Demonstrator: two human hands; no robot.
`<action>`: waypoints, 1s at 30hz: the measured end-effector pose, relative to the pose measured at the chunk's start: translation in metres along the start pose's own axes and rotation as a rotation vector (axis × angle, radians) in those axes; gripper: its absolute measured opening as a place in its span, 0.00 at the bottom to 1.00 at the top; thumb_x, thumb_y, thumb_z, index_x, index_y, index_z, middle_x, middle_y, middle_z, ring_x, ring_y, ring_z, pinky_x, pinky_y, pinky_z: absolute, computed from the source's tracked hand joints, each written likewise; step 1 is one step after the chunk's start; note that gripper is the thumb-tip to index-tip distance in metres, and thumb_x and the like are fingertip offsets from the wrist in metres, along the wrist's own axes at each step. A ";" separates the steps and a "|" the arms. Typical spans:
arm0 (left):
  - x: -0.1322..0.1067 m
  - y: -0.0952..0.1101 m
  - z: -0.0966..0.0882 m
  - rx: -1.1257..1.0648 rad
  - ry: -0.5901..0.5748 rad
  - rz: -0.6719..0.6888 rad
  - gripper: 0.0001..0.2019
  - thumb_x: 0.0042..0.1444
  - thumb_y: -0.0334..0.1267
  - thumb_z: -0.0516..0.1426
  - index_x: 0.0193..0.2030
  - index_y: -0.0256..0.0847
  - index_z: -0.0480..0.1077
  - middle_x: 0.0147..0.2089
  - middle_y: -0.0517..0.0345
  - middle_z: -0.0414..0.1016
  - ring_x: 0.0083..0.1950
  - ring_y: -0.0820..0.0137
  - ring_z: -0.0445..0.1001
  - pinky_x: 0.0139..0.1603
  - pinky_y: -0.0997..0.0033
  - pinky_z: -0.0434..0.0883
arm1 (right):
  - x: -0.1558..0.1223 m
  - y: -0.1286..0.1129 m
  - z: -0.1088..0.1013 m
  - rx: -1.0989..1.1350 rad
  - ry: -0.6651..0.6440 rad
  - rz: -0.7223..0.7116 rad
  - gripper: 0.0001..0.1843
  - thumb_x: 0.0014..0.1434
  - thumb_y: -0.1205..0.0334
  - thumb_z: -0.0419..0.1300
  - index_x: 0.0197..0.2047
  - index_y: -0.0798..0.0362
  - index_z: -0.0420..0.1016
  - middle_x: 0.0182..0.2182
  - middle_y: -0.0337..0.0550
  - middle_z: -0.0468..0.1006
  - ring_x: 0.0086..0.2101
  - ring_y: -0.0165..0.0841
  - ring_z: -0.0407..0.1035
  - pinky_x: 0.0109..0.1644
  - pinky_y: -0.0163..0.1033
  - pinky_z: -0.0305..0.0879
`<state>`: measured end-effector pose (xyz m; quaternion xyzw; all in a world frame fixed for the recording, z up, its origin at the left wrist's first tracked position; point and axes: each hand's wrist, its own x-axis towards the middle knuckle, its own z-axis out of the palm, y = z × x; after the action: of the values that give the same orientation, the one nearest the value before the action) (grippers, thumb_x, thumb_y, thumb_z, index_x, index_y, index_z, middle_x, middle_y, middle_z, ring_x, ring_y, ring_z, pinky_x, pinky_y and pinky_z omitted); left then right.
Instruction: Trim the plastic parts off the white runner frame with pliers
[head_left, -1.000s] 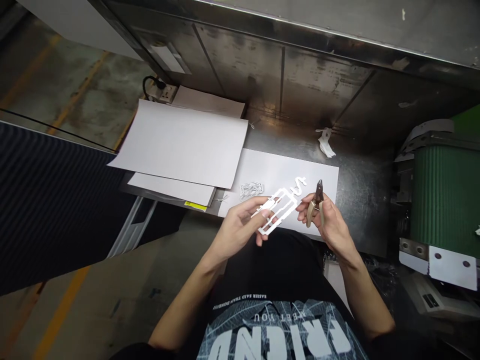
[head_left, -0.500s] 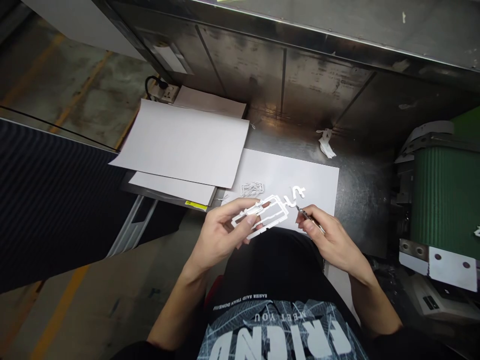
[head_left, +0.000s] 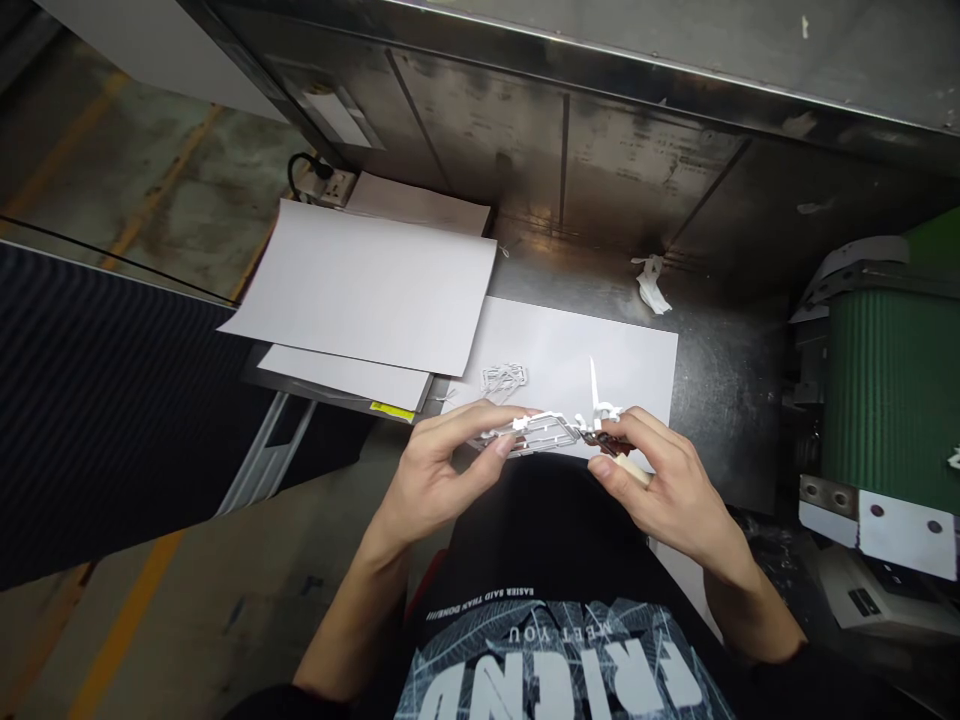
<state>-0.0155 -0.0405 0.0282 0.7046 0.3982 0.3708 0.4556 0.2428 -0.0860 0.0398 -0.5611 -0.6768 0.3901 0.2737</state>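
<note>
My left hand [head_left: 450, 462] pinches a white plastic frame [head_left: 551, 432] between thumb and fingers, and the frame is tilted nearly edge-on. A curved white sprue [head_left: 606, 411] with a long thin spike stands at the frame's right end. My right hand [head_left: 664, 480] is closed around a small pair of nippers [head_left: 611, 446] with dark jaws and a cream-coloured handle. The jaws are at the joint between frame and sprue; whether they have closed on it is too small to tell. Behind the hands, a small pile of thin white plastic pieces [head_left: 504, 377] lies on a white sheet [head_left: 570, 335].
More white sheets [head_left: 375, 285] are stacked at the left of the metal bench [head_left: 724, 400], near a power socket [head_left: 334, 187]. A crumpled white scrap [head_left: 652, 287] lies toward the back metal panel [head_left: 517, 150]. A green ribbed machine [head_left: 892, 395] stands on the right.
The frame has tipped from showing its face to nearly edge-on, and the sprue has turned with its spike upward. My right hand has brought the nippers left against the sprue's joint.
</note>
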 end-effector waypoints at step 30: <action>0.003 -0.001 -0.004 -0.022 -0.096 0.178 0.23 0.64 0.20 0.57 0.61 0.45 0.74 0.49 0.58 0.82 0.47 0.76 0.78 0.49 0.75 0.73 | 0.002 -0.007 0.003 -0.073 0.153 -0.171 0.12 0.64 0.56 0.68 0.46 0.53 0.79 0.34 0.39 0.76 0.35 0.29 0.71 0.39 0.37 0.68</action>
<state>-0.0179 -0.0362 0.0295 0.7491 0.3078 0.3799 0.4470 0.2360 -0.0856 0.0438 -0.5391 -0.7129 0.2965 0.3364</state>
